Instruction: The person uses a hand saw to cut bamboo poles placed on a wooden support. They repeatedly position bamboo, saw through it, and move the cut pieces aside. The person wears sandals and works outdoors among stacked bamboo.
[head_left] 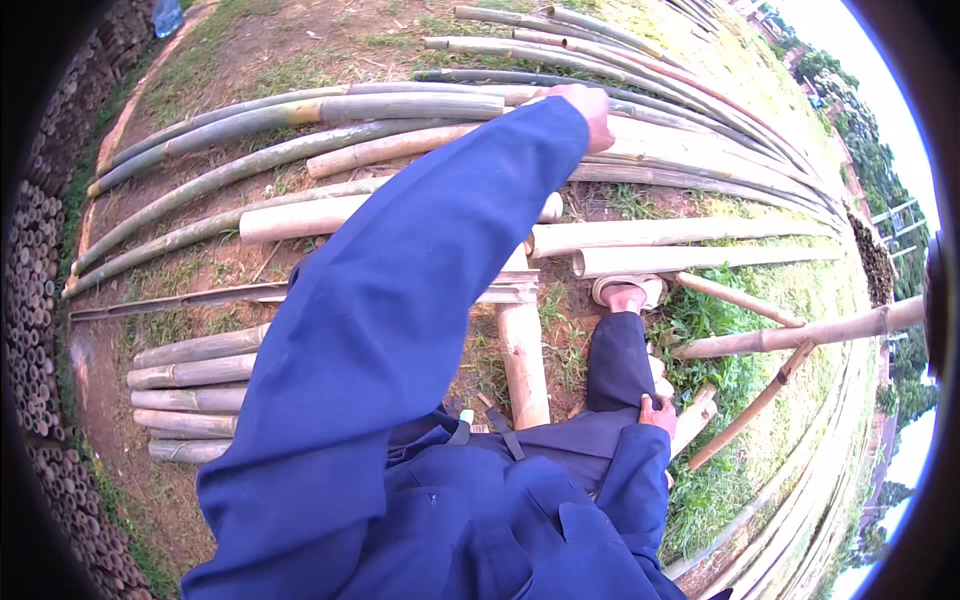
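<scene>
Sitting low outdoors, a person in a blue jacket (400, 290) extends the left hand (590, 115) over pale bamboo poles (690, 140) lying roughly side by side on the ground (225, 70). Its fingers look curled, but whether they grasp a pole cannot be told; the right hand (658, 412) rests on the dark trouser leg (615, 365), any pinch of cloth unclear. With no wedge visible, the round poles could roll if one were tugged, trapping fingers or knocking the pale-shod foot (630, 292). Overreaching might cost balance, and the split bamboo length (180, 303) may have cutting edges.
</scene>
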